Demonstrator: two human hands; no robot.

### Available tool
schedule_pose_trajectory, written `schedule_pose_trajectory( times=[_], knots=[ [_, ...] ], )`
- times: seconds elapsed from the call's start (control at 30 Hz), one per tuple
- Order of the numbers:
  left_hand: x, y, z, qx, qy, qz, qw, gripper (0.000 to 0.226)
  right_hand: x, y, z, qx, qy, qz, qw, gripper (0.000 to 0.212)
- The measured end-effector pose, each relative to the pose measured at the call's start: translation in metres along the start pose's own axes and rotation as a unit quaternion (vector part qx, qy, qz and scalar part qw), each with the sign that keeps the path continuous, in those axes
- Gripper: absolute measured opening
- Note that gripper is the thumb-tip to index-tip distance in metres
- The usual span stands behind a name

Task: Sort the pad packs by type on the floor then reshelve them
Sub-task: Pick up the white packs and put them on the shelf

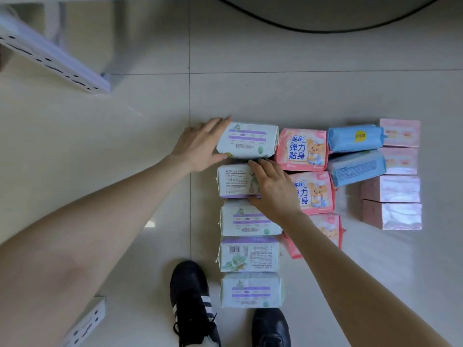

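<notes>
**Grip.** My left hand has its fingers straight and close together, laid against the left end of the far white pack. Nothing is pinched. I judge it is a push to square that pack with the column. My right hand lies flat across the second white pack, with the fingertips at the seam between the two packs and the thumb out toward the near edge. It presses rather than clasps, and I judge it steadies the row while the left hand nudges.

**Position of goods.** All packs sit on the tiled floor in four columns running far to near.
- Five white packs are at the left.
- Pink bear packs stand just beside them on the right. The nearest one is partly hidden by my right forearm.
- Next come two blue packs.
- Four pale pink boxes are at the far right.

The columns separate the types. Sorting looks almost complete, and reshelving has not yet begun.

**Materials.**
- **White packs:** soft film, pillow-shaped with crimped ends and lilac bands. Some lie with the barcode side up.
- **Pink packs:** glossy film with gusseted sides.
- **Blue packs:** rounder and slightly skewed. One carries a yellow sticker.
- **Boxes:** crisp corners and a shiny wrap that catches glare.
- **Floor:** smooth and reflective, so I judge the packs would slide readily.

**Other.** A white perforated shelf stands at the far left, well apart from the packs. My black shoes are near the last white pack.
</notes>
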State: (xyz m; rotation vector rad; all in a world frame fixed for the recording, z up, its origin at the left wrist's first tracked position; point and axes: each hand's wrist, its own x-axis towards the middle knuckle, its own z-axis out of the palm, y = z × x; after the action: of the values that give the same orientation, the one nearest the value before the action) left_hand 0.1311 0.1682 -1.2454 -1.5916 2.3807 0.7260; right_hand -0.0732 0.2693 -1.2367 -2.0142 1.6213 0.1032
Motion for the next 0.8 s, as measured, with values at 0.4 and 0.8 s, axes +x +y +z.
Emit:
schedule_pose_trajectory(
  times=[0.4,0.8],
  knots=[
    [0.018,0.007,0.0,-0.185,0.014,-0.033,0.982,0.079,0.02,-0.003,-0.006,0.005,-0.019,0.021,1.0,0.06],
    [0.001,-0.002,-0.024,-0.176,0.039,-0.075,0.981,0.063,0.013,-0.022,-0.029,0.043,0.052,-0.002,0.998,0.057]
  ],
)
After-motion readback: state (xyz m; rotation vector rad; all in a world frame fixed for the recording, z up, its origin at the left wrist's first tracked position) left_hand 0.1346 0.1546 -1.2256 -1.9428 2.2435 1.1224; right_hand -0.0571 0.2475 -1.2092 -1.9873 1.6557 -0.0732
